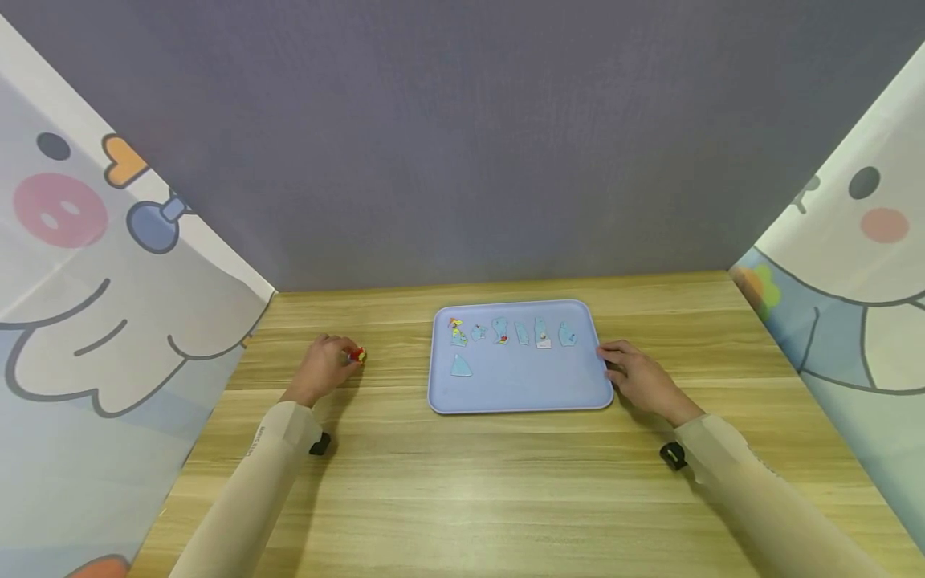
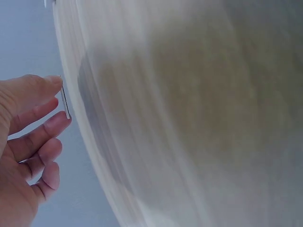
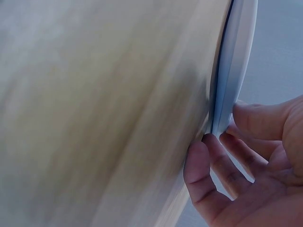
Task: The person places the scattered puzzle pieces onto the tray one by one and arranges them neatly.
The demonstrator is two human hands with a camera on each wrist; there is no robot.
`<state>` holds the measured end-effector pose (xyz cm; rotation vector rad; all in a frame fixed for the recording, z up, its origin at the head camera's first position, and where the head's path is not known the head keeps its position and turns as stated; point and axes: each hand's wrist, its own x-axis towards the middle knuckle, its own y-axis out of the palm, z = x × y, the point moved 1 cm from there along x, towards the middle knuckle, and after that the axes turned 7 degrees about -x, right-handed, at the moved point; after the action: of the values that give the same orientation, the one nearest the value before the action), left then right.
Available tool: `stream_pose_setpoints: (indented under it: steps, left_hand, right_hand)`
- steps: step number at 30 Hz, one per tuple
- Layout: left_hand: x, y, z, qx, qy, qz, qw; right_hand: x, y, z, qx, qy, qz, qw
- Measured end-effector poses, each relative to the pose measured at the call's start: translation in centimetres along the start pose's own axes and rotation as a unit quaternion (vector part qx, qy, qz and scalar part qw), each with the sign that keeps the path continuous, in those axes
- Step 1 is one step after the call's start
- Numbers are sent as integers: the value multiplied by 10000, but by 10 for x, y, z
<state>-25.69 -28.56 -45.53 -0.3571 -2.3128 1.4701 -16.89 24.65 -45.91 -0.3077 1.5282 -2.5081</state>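
My left hand (image 1: 323,369) is left of the tray, above the wooden table. It pinches a small flat puzzle piece (image 1: 360,355), red and yellow, between thumb and fingers. The left wrist view shows the piece (image 2: 65,101) edge-on, as a thin plate. At the right end of a light blue tray (image 1: 535,392), my right hand (image 1: 643,381) holds the rim. In the right wrist view its thumb lies on the tray's edge (image 3: 232,71), with the fingers below. Several light blue puzzle pieces (image 1: 500,329) form a row along the tray's back, and one triangular piece (image 1: 461,366) lies in front at left.
The tray sits on a wood-grain table (image 1: 433,482) that meets a grey panel (image 1: 462,144) at the back. Cartoon-printed panels (image 1: 94,241) stand at left and right. A black wrist device (image 1: 674,456) hangs under the right sleeve.
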Motion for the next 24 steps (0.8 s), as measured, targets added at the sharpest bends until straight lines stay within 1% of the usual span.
stream_pose_setpoints:
  steps: [6,10,12,18,24]
  left_hand:
    - [2,-1,-6,91,52,-12,9999]
    - [5,-1,-14,110,155,-22,9998]
    - [7,-1,-20,30,157,7,9999]
    - [12,0,-41,-402,76,88,9991]
    - [18,0,-55,-538,167,90,9984]
  right_hand:
    - [1,0,0,7,5,27,10000]
    - [1,1,-1,-2,23,43,10000]
    - [1,1,-1,-17,29,45,10000]
    - [1,1,-1,-10,22,52,10000]
    - [1,0,-1,-15,14,57,10000]
